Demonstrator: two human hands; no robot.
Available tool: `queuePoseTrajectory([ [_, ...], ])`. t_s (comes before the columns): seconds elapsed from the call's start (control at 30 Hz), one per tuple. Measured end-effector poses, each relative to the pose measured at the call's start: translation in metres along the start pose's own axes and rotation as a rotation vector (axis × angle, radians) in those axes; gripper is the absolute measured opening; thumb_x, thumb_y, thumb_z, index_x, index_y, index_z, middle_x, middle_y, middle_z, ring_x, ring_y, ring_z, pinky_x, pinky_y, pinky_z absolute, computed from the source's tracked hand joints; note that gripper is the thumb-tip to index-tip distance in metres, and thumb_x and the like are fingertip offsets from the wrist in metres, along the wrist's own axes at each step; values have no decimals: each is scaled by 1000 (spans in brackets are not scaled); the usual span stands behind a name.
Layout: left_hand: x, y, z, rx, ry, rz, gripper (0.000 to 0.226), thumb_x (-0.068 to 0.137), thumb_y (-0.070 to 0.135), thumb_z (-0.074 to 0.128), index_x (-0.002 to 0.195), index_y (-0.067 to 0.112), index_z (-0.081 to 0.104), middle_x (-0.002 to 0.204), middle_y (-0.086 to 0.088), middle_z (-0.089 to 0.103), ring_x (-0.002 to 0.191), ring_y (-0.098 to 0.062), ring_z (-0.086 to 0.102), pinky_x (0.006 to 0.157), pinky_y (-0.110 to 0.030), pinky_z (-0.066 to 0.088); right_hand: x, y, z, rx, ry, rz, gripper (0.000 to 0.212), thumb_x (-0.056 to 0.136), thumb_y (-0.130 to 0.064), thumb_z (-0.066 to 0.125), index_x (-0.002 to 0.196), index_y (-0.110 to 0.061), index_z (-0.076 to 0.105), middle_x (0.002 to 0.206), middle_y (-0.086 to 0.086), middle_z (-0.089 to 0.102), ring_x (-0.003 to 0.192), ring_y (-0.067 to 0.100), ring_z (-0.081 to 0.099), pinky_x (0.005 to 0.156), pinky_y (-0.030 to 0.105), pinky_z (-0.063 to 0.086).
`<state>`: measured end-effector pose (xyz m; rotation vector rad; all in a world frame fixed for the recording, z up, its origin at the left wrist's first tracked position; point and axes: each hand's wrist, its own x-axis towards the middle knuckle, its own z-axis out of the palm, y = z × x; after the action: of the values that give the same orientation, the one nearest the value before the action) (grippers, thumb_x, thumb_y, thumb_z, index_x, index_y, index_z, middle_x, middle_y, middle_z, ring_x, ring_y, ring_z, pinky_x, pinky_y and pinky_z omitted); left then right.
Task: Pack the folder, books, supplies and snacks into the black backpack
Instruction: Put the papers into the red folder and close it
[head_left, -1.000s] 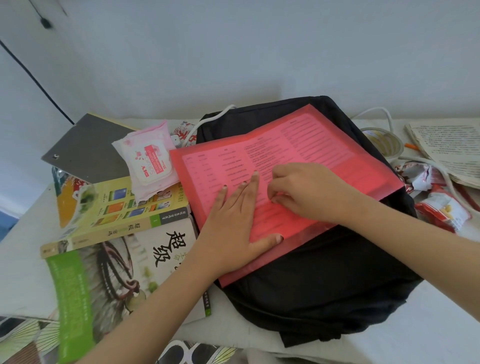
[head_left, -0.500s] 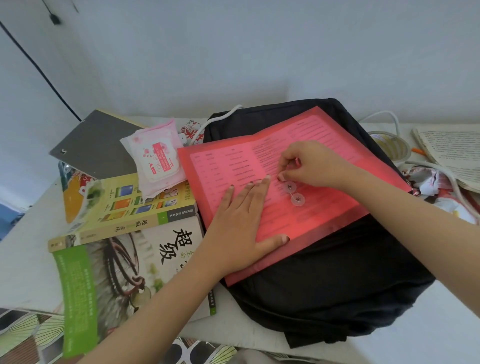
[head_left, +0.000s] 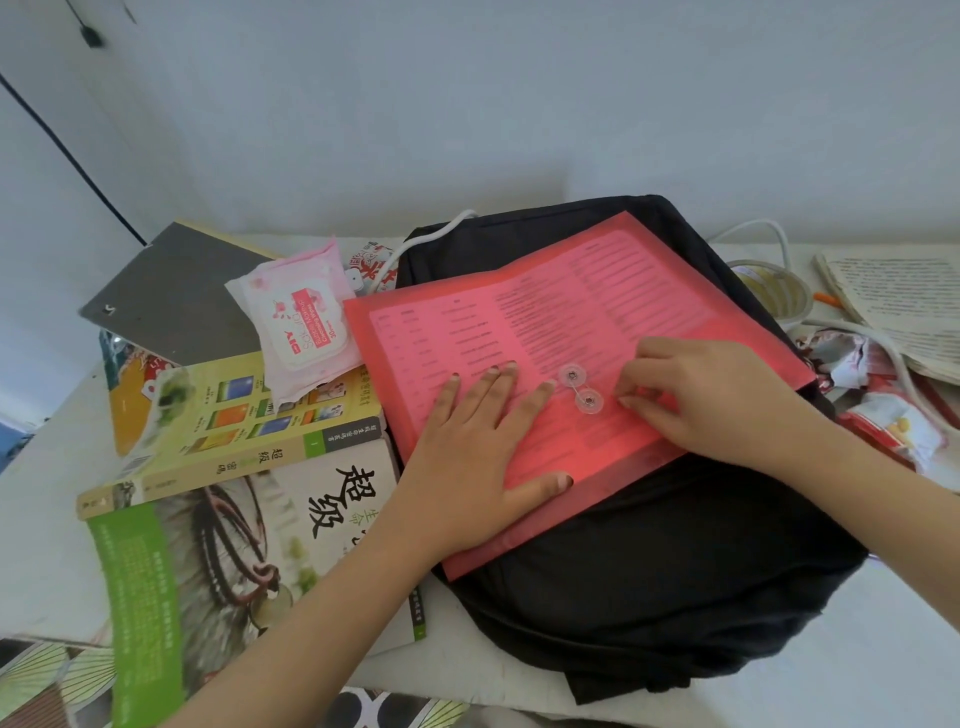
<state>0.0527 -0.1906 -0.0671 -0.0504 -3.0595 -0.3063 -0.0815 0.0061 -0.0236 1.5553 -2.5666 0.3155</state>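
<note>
Stacked books (head_left: 234, 415) lay at left | left hand (head_left: 467, 467) pressed flat, fingers straight, on the red folder (head_left: 623, 291) lying atop the black backpack (head_left: 649, 571) | right hand (head_left: 717, 405) curled beside the string clasp (head_left: 580, 387), its hold impossible to tell | snack packets (head_left: 893, 431) at right.

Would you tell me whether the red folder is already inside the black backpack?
No, the red folder lies flat on top of the black backpack, with the left hand pressing down on it.
</note>
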Motion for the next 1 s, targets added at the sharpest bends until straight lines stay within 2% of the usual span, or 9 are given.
queuePoseTrajectory([
  [0.13, 0, 0, -1, 17, -16, -1, 79, 76, 77, 9, 147, 42, 4, 158, -2, -3, 144, -14, -6, 115, -38, -15, -10, -11, 2, -67, -61, -56, 5, 79, -20, 59, 76, -18, 63, 68, -7, 57, 52, 14, 54, 42, 18, 28],
  [0.27, 0, 1, -2, 16, -13, -2, 79, 77, 77, 10, 147, 42, 7, 158, -3, -1, 144, -15, -4, 115, -39, -14, -7, -27, 4, -77, -26, -108, 26, 80, -27, 38, 71, -18, 60, 62, -7, 54, 45, 13, 51, 39, 22, 30],
  [0.4, 0, 1, -1, 2, -7, 5, 79, 77, 76, 13, 147, 39, 11, 158, -5, 2, 145, -16, 0, 115, -39, -13, 2, -36, 6, -76, -51, -145, 31, 81, -27, 34, 69, -18, 62, 67, -5, 58, 46, 14, 53, 38, 23, 34],
  [0.47, 0, 1, -1, -5, 3, 3, 81, 77, 76, 14, 148, 36, 14, 158, -5, 5, 145, -16, 2, 114, -39, -13, 10, -36, 4, -77, -77, -153, 29, 82, -27, 38, 73, -18, 63, 72, -5, 60, 50, 14, 56, 41, 23, 33],
  [0.57, 0, 2, -1, -1, 13, -10, 91, 75, 76, 13, 150, 25, 10, 158, -2, 5, 145, -13, 0, 114, -36, -15, 27, -37, -1, -70, -142, -150, 18, 87, -24, 49, 85, -18, 65, 81, -4, 60, 67, 17, 58, 52, 25, 30],
  [0.67, 0, 2, -1, -31, 24, -16, 94, 76, 76, 17, 150, 19, 9, 158, -1, 7, 144, -10, 1, 115, -35, -13, 47, -36, -4, -79, -135, -160, 17, 91, -25, 48, 93, -18, 64, 90, -6, 57, 80, 16, 57, 60, 26, 30],
  [0.77, 0, 2, -2, -37, 13, -12, 93, 76, 76, 18, 150, 20, 7, 158, -1, 7, 144, -10, 1, 116, -37, -11, 66, -29, 0, -71, -213, -106, 9, 88, -25, 55, 90, -22, 64, 78, -14, 46, 74, 8, 48, 56, 24, 28],
  [0.87, 0, 1, -1, -41, 8, -12, 94, 76, 77, 17, 150, 21, 5, 158, 0, 6, 144, -11, 0, 116, -38, -10, 84, -17, 3, 88, -322, 40, 7, 79, -27, 70, 83, -21, 67, 68, -17, 50, 63, 2, 45, 53, 17, 30],
  [1.0, 0, 0, 0, -40, 11, -16, 94, 75, 78, 16, 150, 22, 4, 158, 1, 5, 144, -10, 0, 116, -37, -12, 94, -3, 3, 230, -330, 150, 12, 75, -27, 76, 76, -20, 67, 64, -13, 55, 60, 2, 48, 56, 24, 36],
])
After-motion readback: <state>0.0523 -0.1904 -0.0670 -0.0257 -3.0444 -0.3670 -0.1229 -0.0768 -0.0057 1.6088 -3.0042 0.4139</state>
